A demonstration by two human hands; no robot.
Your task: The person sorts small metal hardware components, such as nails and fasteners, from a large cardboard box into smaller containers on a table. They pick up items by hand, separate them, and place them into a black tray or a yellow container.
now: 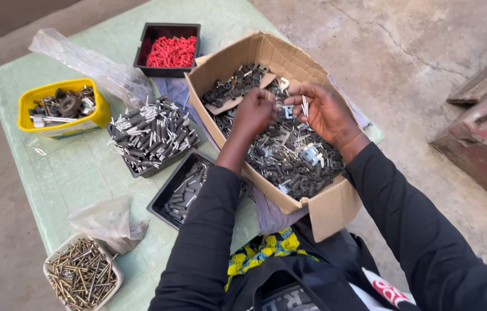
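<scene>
both hands work over a cardboard box (324, 210) that sits half on the green desk (82, 173) and half over the person's lap; the box is full of small dark and silver metal clips (295, 161), loose and tangled; the left hand (253, 112) has its fingers pinched closed on a small part that is too small to make out; the right hand (324, 112) has its fingers curled around a few thin silver pins (305, 105), which stick up between them; the two hands meet just above the heap, nearly touching.

on the desk to the left stand a black tray of red plastic plugs (172, 52), a yellow tub (62, 109) of mixed metal bits, a black tray of grey anchors (151, 135), a second black tray (183, 190) partly under the left sleeve, and a white tub of brass-coloured screws (82, 276); a clear plastic bag (88, 63) lies across the back.

what could go wrong, as i judge it: the pins are held loosely and could slip into the heap, where they would be hard to find; the box overhangs the desk edge, so a push from a forearm could tip it and spill the clips; the left sleeve hangs close over the near tray and could drag it.
</scene>
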